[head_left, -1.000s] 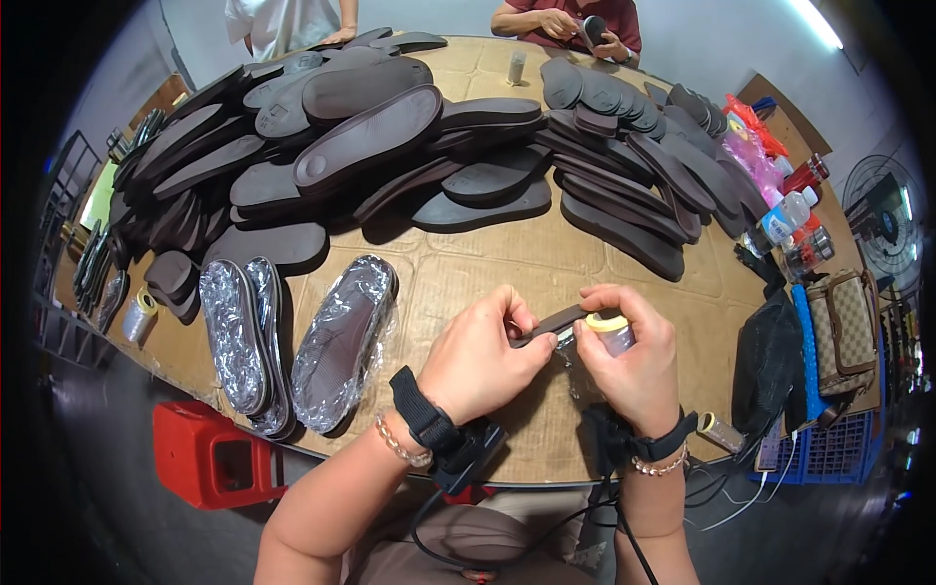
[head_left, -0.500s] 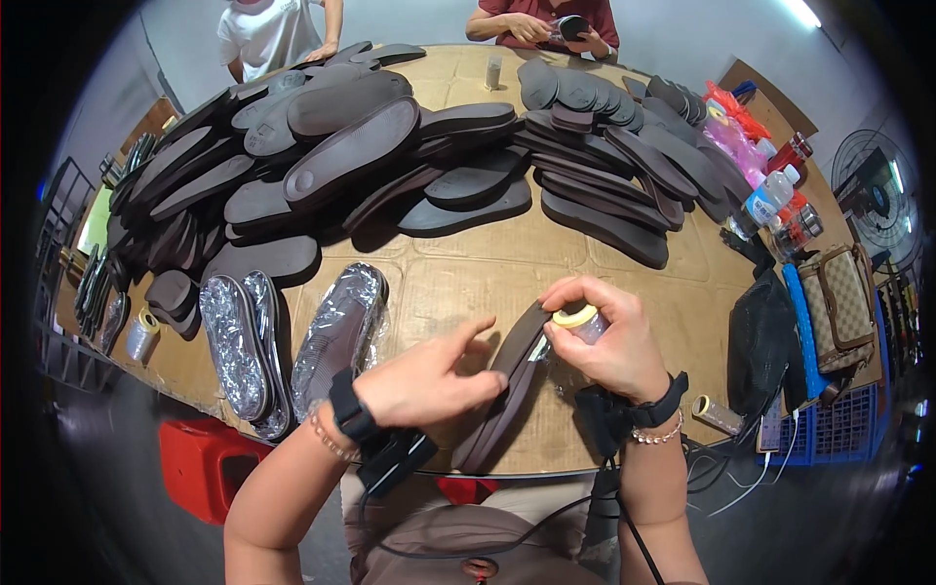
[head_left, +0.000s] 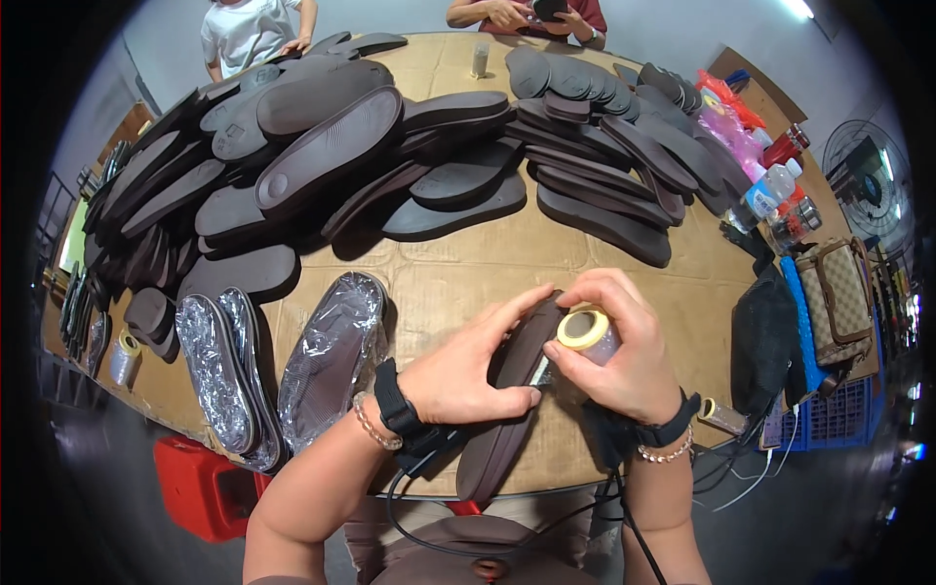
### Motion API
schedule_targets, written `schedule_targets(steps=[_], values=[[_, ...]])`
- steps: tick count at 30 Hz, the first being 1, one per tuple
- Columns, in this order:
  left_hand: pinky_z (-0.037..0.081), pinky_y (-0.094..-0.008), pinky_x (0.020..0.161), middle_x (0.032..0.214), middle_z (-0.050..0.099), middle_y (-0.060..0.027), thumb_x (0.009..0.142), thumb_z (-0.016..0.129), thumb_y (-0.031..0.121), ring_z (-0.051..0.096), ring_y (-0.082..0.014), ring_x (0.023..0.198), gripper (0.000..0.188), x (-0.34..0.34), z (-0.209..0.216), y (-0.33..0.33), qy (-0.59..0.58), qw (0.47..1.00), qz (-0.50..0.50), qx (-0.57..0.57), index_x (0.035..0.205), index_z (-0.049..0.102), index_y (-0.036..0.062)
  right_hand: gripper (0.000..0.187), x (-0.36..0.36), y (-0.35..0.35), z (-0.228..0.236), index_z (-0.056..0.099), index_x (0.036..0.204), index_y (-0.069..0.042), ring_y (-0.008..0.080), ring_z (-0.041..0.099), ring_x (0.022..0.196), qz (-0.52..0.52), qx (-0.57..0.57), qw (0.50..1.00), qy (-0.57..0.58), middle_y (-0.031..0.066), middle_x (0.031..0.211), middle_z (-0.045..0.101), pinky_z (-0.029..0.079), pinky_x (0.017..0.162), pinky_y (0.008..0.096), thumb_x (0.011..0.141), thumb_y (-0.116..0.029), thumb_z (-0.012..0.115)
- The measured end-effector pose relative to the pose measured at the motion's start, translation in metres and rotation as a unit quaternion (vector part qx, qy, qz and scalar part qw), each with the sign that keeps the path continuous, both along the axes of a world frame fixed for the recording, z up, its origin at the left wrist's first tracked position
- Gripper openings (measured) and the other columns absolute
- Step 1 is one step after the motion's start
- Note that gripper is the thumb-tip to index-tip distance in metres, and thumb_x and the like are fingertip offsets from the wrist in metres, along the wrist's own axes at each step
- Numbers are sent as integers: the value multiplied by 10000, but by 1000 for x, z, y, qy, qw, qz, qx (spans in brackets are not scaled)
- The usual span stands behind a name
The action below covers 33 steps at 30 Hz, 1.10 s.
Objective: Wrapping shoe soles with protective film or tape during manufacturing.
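A dark brown shoe sole (head_left: 494, 463) stands on its edge in front of me, slanting from the table's near edge up toward my right hand. It looks like two layers lie together. My left hand (head_left: 453, 369) is closed around it, thumb on the near face and fingers along the far side. In my right hand (head_left: 634, 361) is a small roll of clear film (head_left: 603, 347) with a yellow core, held by the sole's far end; its fingertips touch the sole. To the left lie a film-wrapped sole (head_left: 336, 356) and a film-wrapped pair (head_left: 216, 366).
A big heap of dark soles (head_left: 331, 136) covers the far left, with more stacks (head_left: 604, 185) at centre right. Film rolls (head_left: 127, 359) lie at both sides. Along the right edge are a bottle (head_left: 770, 190), a black bag (head_left: 765, 331) and cables. Two people stand across the table.
My left hand has moved up and right from hovering beside the sole and now grips it. The roll in my right hand has tilted, showing its open core end. The view has shifted slightly.
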<state>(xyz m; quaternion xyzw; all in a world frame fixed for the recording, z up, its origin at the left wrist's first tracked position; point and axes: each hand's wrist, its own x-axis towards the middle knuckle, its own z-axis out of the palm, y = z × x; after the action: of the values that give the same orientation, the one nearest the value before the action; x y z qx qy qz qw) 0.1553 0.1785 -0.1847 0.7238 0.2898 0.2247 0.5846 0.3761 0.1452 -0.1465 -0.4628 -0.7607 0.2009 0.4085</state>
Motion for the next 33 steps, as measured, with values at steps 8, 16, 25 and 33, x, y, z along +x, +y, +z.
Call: schedule_targets(steps=[8,16,25,33], values=[[371,-424,1187,1552,456,-218,797,735,221,482,-354,1414,957,2,-6,-2,-40,994,9,101,1624,291,30,293,-2,-6,5,663,980,-16,270,692,799,-29,-61,998,15,108,887,684,540,740,347,749,-62,838],[363,-447,1196,1567,443,-230,818,710,211,436,-376,1467,868,4,-6,1,-66,981,21,181,1588,353,29,248,-1,-2,-1,663,951,-23,245,688,795,6,-10,999,37,96,900,695,540,721,326,754,3,812],[493,-410,1037,1520,481,-234,827,750,153,498,-353,1410,616,0,3,1,-70,973,38,217,1404,548,74,234,4,-3,2,665,925,-25,237,691,814,15,49,997,59,98,902,695,544,743,322,732,38,781],[518,-399,1007,1499,508,-217,843,754,134,553,-350,1345,525,-1,4,-1,-74,969,44,232,1339,594,67,224,7,-4,4,674,933,-20,203,693,836,23,-23,997,69,92,922,705,543,773,304,742,56,764]])
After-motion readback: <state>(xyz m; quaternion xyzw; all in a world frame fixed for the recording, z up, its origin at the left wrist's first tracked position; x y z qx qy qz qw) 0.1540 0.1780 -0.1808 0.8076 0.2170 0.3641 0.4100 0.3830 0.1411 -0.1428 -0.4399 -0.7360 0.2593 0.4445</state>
